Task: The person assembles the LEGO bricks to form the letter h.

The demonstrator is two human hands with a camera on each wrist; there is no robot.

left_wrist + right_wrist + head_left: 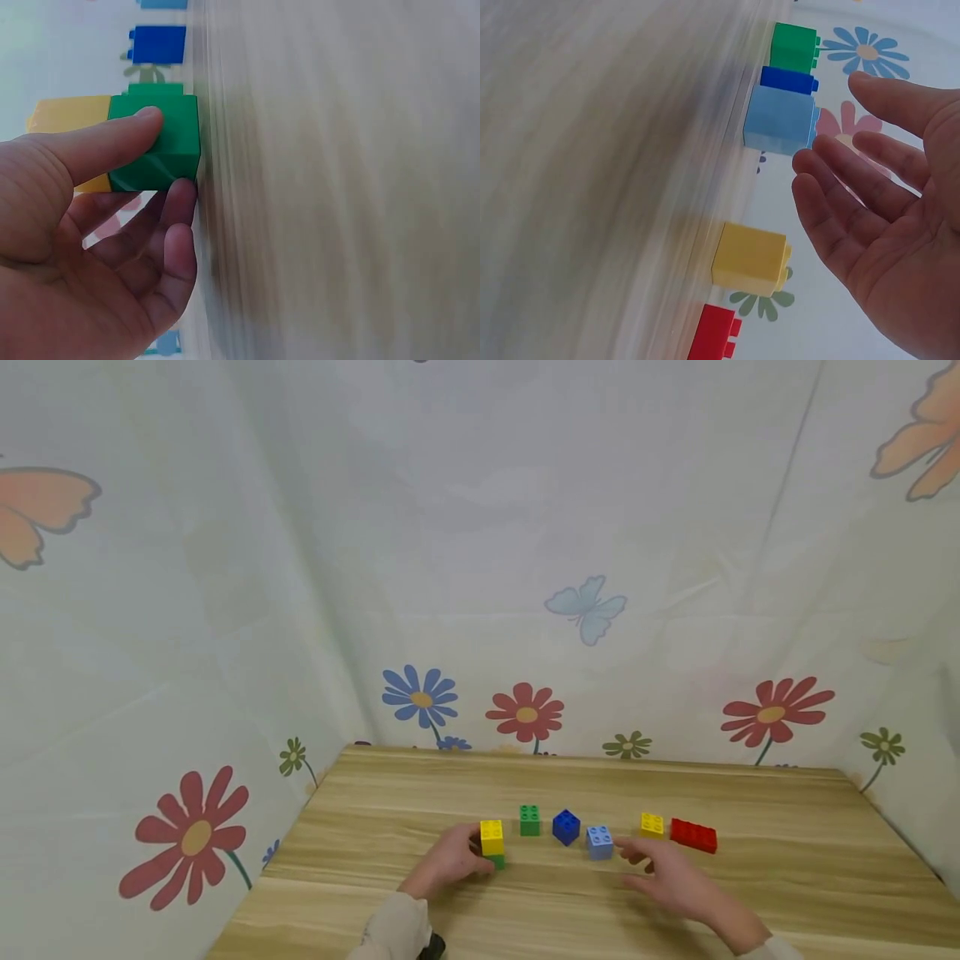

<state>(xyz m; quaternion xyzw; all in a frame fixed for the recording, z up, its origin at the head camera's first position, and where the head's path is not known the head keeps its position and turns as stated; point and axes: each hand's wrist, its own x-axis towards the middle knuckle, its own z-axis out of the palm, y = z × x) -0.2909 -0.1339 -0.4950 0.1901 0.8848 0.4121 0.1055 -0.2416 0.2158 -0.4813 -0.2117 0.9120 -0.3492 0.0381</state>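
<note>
The left hand (pixel 452 858) pinches a yellow-on-green stack (pixel 492 842) upright at the counter (pixel 555 910), while the empty right hand (pixel 675 878), fingers loosely parted, hovers just beside the light-blue brick (pixel 600 843), probably best pinched squarely by opposite sides.

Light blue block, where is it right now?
In the head view, the light blue block sits on the table right of centre, between the dark blue block and the person's right hand.

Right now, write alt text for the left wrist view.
A left hand holds a green block with a yellow block stacked on it. A dark blue block stands beyond; the wood-grain tabletop fills the picture's right side.
</note>
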